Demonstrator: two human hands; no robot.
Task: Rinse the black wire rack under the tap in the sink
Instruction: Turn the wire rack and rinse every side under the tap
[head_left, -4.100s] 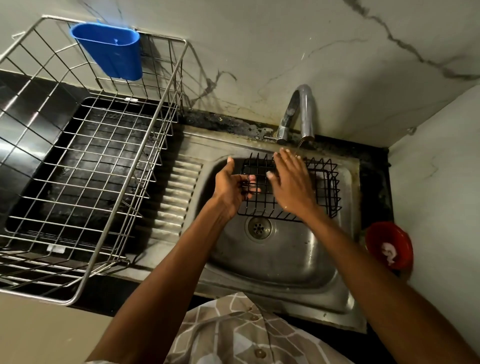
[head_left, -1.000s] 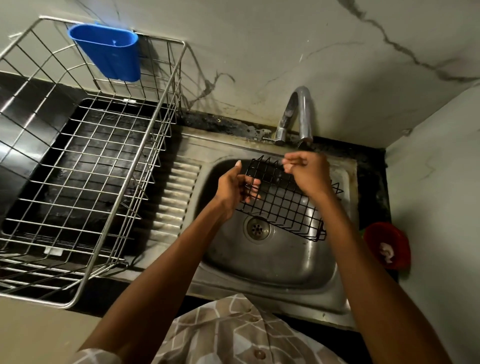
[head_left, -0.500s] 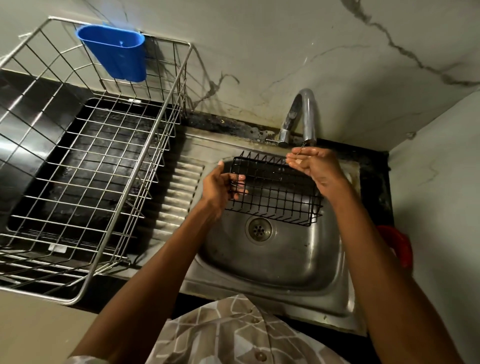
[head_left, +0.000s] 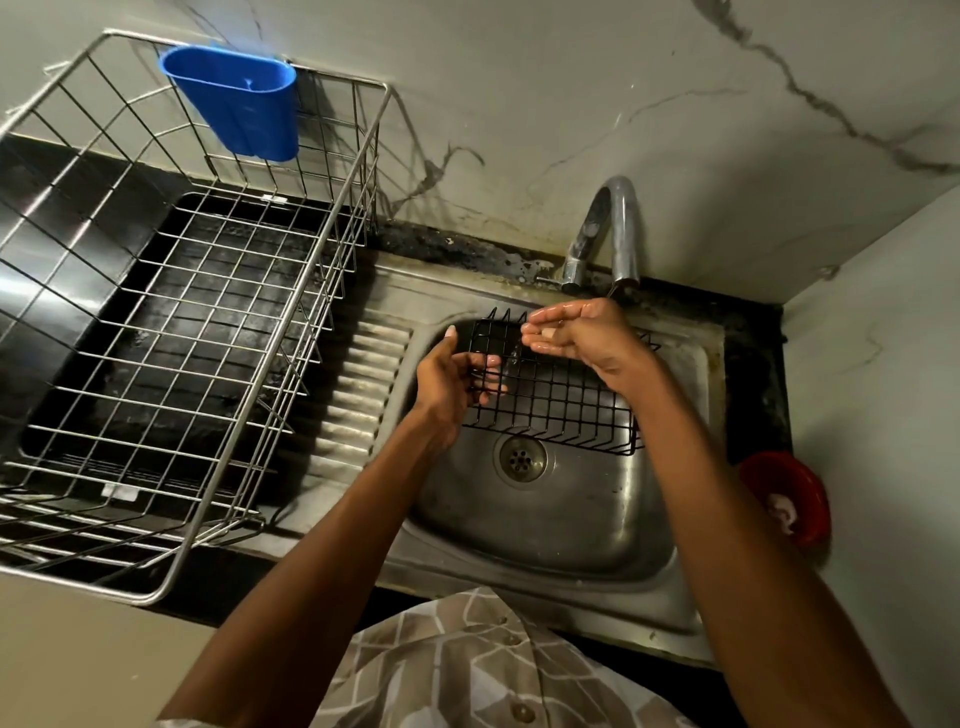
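Head view of a kitchen sink (head_left: 670, 566) with both arms reaching in. The left hand (head_left: 451, 379) grips the left end of the black wire rack (head_left: 561, 410), thumb raised along its outer side and fingers curled through the wires. The rack hangs over the basin, above and just behind the drain (head_left: 522, 458), its spiked top edge toward the wall. The right hand (head_left: 582, 338) is held over the rack's rear edge, palm up and cupped, wet fingers together and slightly bent, gripping nothing; it sits directly beneath the spout of the tap (head_left: 610, 234). To the left of the left hand stands a steel wire dish basket (head_left: 332, 291) with a blue cup (head_left: 241, 101) hooked on its far rim. To the right of the right forearm lies a red bowl (head_left: 789, 499).
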